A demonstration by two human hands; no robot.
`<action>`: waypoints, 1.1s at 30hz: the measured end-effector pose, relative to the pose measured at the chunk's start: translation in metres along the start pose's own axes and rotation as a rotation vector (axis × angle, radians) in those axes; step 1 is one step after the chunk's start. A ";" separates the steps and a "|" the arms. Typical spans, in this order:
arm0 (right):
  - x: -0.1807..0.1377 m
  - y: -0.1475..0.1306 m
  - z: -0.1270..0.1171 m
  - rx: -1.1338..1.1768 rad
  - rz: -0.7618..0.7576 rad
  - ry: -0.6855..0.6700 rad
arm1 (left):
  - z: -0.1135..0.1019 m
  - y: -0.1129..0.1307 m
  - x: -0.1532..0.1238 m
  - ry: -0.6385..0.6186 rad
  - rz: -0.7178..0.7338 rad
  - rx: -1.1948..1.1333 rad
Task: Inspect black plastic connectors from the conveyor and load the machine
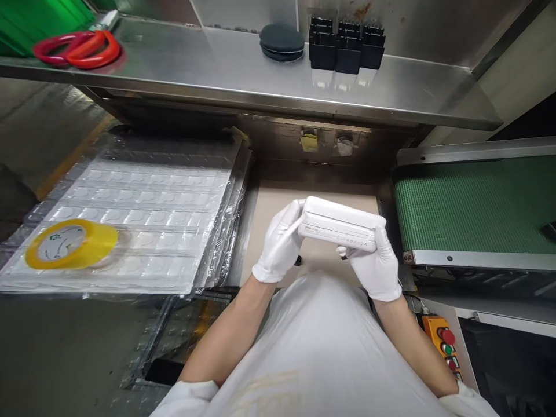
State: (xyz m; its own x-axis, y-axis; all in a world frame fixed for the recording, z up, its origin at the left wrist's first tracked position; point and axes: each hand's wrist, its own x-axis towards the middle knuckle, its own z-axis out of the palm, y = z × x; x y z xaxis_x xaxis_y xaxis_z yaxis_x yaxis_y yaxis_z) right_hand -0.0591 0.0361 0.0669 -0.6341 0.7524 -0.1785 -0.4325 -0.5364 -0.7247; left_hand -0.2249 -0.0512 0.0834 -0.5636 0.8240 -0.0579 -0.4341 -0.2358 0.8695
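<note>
Both my hands wear white gloves and hold a white oblong device (341,223) above a beige board (278,200). My left hand (281,243) grips its left end with the fingers wrapped round. Its right end and underside rest in the closed fingers of my right hand (377,263). Small grey print runs along the side of the device that faces me.
A stack of clear plastic blister trays (143,214) lies to the left with a yellow tape roll (69,243) on it. A green conveyor belt (473,202) runs on the right, above a box of coloured buttons (445,344). The steel shelf (217,63) carries red rings (80,49), dark round pads (281,40) and black holders (346,46).
</note>
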 end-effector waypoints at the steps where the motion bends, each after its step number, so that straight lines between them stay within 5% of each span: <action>1: 0.000 0.001 -0.001 -0.010 -0.001 -0.002 | -0.001 0.000 0.000 0.006 -0.004 0.007; 9: -0.005 0.006 -0.006 -0.142 -0.022 -0.020 | 0.007 0.007 -0.006 0.131 0.061 0.362; 19: -0.011 0.010 -0.010 -0.190 -0.043 -0.041 | 0.005 -0.015 -0.005 0.099 -0.035 0.154; 28: -0.013 0.012 -0.015 -0.302 -0.042 -0.062 | 0.022 -0.014 -0.010 0.236 -0.074 0.195; 33: -0.013 0.013 -0.019 -0.345 -0.052 -0.034 | 0.013 -0.026 -0.006 0.171 -0.127 0.121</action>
State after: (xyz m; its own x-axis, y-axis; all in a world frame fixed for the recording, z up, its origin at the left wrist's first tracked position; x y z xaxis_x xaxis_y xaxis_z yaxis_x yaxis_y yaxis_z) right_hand -0.0443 0.0265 0.0478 -0.6402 0.7591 -0.1175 -0.2263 -0.3326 -0.9155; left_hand -0.2014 -0.0436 0.0673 -0.6255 0.7412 -0.2438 -0.4273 -0.0639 0.9019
